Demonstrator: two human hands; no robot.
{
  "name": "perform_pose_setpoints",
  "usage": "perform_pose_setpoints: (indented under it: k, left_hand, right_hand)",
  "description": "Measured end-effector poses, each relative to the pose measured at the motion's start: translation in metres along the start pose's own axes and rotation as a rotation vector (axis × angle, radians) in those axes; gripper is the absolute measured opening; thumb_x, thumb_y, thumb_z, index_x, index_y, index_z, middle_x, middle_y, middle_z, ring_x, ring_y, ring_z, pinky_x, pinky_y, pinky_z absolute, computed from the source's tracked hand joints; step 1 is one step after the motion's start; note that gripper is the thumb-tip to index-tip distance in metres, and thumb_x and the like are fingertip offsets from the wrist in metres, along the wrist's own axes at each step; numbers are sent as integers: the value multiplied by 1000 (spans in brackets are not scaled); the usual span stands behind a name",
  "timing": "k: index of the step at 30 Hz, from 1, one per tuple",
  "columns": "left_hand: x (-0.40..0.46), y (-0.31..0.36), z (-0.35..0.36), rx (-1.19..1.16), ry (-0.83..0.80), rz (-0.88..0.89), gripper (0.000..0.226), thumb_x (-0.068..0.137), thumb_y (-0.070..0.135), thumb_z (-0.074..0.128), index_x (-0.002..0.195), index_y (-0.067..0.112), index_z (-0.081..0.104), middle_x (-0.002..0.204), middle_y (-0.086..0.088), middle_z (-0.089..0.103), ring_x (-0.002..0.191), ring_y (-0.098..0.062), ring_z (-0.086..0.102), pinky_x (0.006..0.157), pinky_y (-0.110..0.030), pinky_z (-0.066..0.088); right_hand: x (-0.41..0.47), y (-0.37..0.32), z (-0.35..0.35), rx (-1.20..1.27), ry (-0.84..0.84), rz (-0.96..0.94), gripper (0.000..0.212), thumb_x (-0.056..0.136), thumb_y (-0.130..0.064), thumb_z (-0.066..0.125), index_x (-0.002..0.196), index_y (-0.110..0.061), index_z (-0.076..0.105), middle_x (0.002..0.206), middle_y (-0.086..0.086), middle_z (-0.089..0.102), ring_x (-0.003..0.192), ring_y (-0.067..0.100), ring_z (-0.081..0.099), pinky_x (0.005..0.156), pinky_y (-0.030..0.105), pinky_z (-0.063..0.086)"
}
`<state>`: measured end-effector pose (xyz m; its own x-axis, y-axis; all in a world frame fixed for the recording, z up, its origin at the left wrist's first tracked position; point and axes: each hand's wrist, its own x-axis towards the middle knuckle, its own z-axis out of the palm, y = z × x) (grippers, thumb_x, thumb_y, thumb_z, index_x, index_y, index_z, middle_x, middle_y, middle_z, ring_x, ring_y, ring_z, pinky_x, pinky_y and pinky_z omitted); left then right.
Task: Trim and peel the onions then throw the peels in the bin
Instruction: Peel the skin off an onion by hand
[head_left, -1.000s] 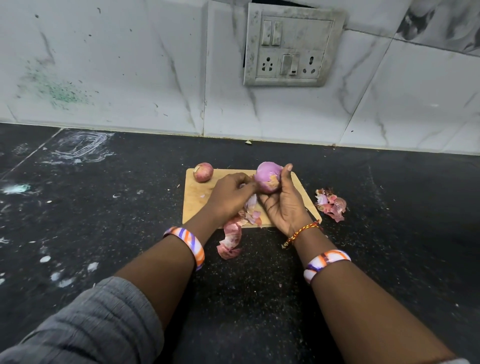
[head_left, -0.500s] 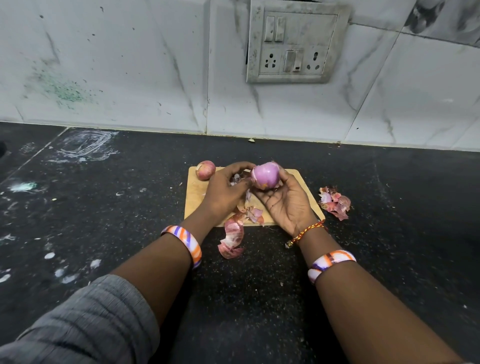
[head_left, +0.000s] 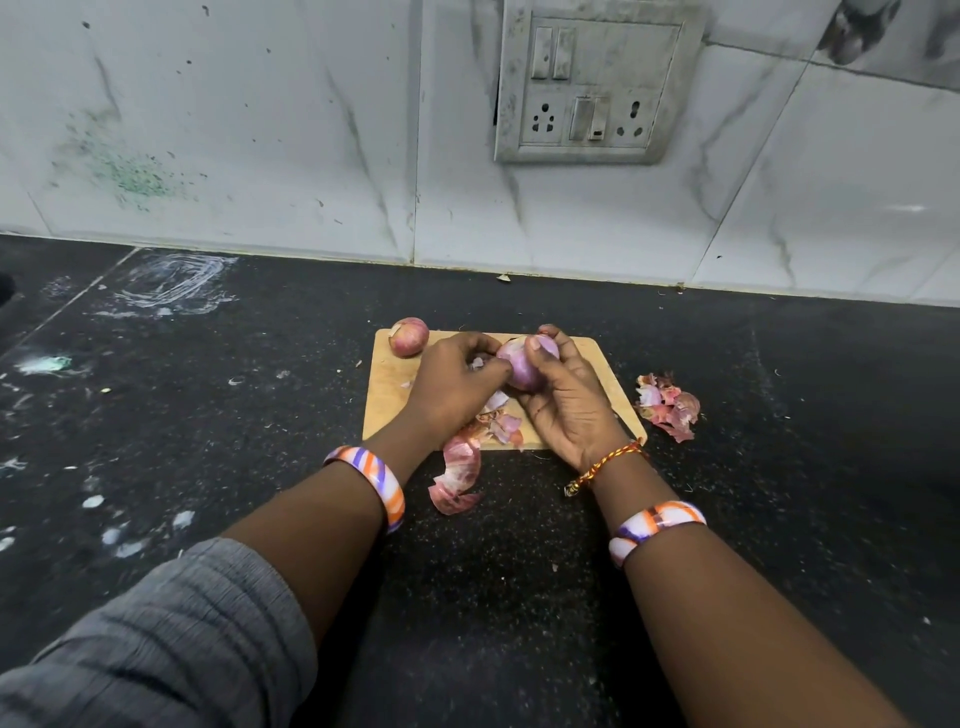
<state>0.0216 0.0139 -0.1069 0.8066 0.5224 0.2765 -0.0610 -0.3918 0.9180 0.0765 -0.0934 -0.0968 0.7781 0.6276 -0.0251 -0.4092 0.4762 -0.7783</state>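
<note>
My right hand (head_left: 563, 402) grips a purple, mostly peeled onion (head_left: 522, 366) just above the wooden cutting board (head_left: 387, 395). My left hand (head_left: 452, 382) pinches at the onion's left side, fingers curled against it. A second onion (head_left: 409, 336), still in its reddish skin, sits at the board's far left corner. Loose peels (head_left: 501, 423) lie on the board under my hands. A large curled peel (head_left: 457, 480) hangs off the board's near edge onto the counter.
A pile of peels (head_left: 667, 405) lies on the black counter (head_left: 208, 415) to the right of the board. The tiled wall with a switch and socket plate (head_left: 592, 85) rises behind. White smears mark the counter at the left. No bin or knife is in view.
The onion has been turned in my right hand and sits a little lower and closer to the board. My left hand's fingers have moved in against its left side.
</note>
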Motion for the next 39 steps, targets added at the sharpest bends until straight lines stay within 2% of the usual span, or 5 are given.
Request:
perform_pose_setpoints:
  k: [7,17,23,31,39]
  left_hand:
    - [2,-7,-3,0,9,-6,24,75,7,66,99,2,67,89,-10,70,80,-15,64,75,-31,54]
    - [1,-4,-5,-160,-7,-113,21,84,-4,47,94,1,65,63,-4,58,47,-8,53,53,-26,49]
    - [-4,3,-4,-174,-136,-54,21,92,20,52,96,8,68,79,-6,69,73,-15,66,68,-23,52]
    - [-2,-3,-4,37,-85,-39,31,92,11,46,63,12,56,64,-16,58,56,-24,48,54,-32,38]
    - [0,-1,-6,-74,56,-60,18,85,0,50,83,3,67,68,-13,62,59,-24,55,63,-39,51]
  right_hand:
    - [-6,1,7,-188,-35,-76,23,89,5,48,96,-16,47,97,6,53,82,17,59,70,24,56]
    - [-5,1,4,-69,76,-70,9,94,-12,48,92,-18,53,116,14,46,91,22,55,63,28,57]
    - [-2,1,2,-56,34,-79,13,96,-12,43,100,-15,55,113,18,48,100,25,51,72,24,56]
    - [1,4,3,-119,119,-108,11,96,-11,44,95,-15,55,117,16,48,105,27,50,68,21,55]
    - [-4,0,7,-116,126,-2,20,98,-29,40,97,-12,50,93,13,57,72,20,65,63,30,58]
